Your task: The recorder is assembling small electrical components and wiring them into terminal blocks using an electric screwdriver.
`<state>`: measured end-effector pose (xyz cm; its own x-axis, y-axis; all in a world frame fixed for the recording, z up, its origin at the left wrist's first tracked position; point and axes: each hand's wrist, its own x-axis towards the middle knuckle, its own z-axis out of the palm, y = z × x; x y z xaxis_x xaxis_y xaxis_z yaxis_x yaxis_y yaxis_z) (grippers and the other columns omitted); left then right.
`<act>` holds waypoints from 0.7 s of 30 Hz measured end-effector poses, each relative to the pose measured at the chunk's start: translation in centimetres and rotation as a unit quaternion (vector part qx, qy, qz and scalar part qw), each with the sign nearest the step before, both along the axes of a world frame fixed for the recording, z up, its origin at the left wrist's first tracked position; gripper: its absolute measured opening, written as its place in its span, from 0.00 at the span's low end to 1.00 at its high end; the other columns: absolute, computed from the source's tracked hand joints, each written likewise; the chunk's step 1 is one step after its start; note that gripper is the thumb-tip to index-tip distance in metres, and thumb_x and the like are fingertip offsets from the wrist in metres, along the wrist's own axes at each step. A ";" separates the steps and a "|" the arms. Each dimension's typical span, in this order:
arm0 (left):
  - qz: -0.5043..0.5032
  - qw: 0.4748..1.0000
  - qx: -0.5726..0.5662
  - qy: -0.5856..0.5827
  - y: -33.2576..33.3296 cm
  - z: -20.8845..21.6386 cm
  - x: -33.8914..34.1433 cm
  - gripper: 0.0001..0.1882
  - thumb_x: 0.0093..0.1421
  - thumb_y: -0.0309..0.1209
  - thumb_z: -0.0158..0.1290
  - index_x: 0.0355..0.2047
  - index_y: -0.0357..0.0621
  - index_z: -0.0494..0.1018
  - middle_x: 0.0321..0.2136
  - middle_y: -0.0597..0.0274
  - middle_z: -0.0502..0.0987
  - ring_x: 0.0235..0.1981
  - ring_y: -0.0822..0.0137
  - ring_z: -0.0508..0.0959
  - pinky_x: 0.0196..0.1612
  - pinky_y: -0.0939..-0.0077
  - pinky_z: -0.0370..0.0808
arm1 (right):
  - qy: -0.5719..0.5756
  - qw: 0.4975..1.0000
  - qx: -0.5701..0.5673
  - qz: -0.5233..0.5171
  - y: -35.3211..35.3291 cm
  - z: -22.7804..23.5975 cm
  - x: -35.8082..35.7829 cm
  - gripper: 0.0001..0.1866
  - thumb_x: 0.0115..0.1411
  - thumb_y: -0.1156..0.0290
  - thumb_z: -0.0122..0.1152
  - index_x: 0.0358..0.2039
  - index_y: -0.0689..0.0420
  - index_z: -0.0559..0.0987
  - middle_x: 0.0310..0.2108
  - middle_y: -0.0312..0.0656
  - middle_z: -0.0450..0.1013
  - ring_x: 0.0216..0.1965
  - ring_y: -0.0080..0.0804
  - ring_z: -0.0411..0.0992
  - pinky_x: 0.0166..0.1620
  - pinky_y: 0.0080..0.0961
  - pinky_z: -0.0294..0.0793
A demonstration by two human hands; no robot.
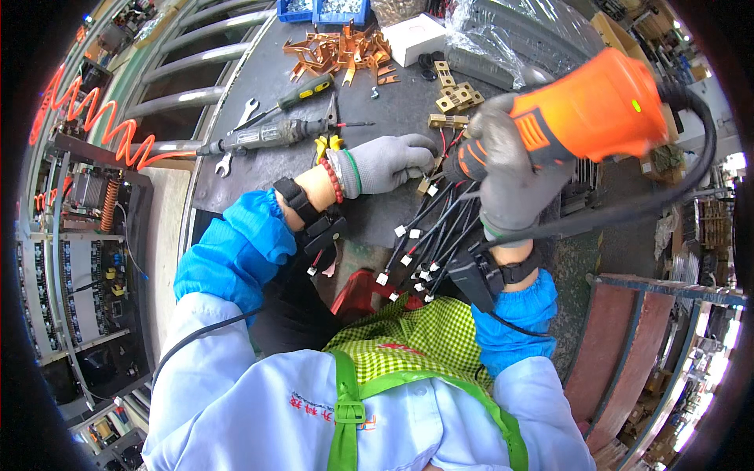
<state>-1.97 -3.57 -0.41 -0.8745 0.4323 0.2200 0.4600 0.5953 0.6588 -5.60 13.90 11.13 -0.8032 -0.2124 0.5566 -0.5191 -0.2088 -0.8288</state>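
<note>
My right hand, in a grey glove, is wrapped round an orange and black corded power tool. The tool lies sideways, its black nose pointing left toward my left hand. That hand, also gloved, has its fingers curled together beside the nose; what they hold, if anything, is hidden. Between and below the hands, a bundle of black cables with white connectors hangs over the near table edge. A few red wires show by the tool's nose. A small brass-coloured piece sits just below my left fingertips.
On the dark table lie an air screwdriver, a yellow-black screwdriver, spanners, copper brackets, brass blocks and a white box. Blue bins stand at the back. The tool's thick black cord loops across my right wrist.
</note>
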 end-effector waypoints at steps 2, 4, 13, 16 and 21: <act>0.006 1.000 -0.013 0.011 0.0 0.5 0.4 0.13 0.54 0.23 0.52 0.42 0.44 0.70 0.47 0.50 0.70 0.43 0.47 0.75 0.44 0.62 0.75 | 0.057 0.997 0.046 -0.015 -0.6 0.0 -0.3 0.04 0.53 0.77 0.61 0.30 0.60 0.75 0.24 0.37 0.73 0.24 0.23 0.72 0.31 0.24 0.74; 0.018 0.999 -0.025 0.016 0.1 0.9 1.0 0.12 0.55 0.25 0.53 0.41 0.45 0.70 0.47 0.50 0.70 0.43 0.46 0.75 0.44 0.60 0.74 | 0.095 0.991 0.090 -0.022 -0.7 -0.1 -0.5 0.05 0.53 0.78 0.60 0.32 0.60 0.76 0.25 0.37 0.74 0.25 0.23 0.72 0.32 0.23 0.74; 0.064 0.997 -0.019 0.043 1.0 0.0 1.4 0.20 0.48 0.35 0.63 0.38 0.43 0.69 0.35 0.53 0.73 0.41 0.48 0.74 0.43 0.58 0.71 | 0.020 0.999 0.041 0.022 -1.2 -0.3 -0.1 0.05 0.51 0.79 0.63 0.29 0.59 0.75 0.23 0.35 0.73 0.24 0.22 0.71 0.31 0.20 0.71; 0.067 0.997 -0.014 0.045 0.8 -0.3 1.4 0.20 0.47 0.35 0.63 0.38 0.42 0.69 0.35 0.52 0.73 0.40 0.48 0.74 0.43 0.59 0.72 | 0.027 0.998 0.056 0.031 -1.4 -0.5 -0.2 0.06 0.51 0.78 0.61 0.31 0.60 0.74 0.21 0.38 0.72 0.21 0.22 0.70 0.28 0.18 0.71; 0.069 0.997 -0.028 -0.004 0.7 0.0 1.5 0.25 0.49 0.41 0.62 0.44 0.40 0.69 0.36 0.48 0.73 0.40 0.45 0.74 0.43 0.57 0.71 | -0.006 0.998 0.013 0.063 -1.1 -0.7 0.0 0.06 0.53 0.77 0.63 0.31 0.60 0.74 0.22 0.37 0.72 0.22 0.21 0.71 0.28 0.18 0.72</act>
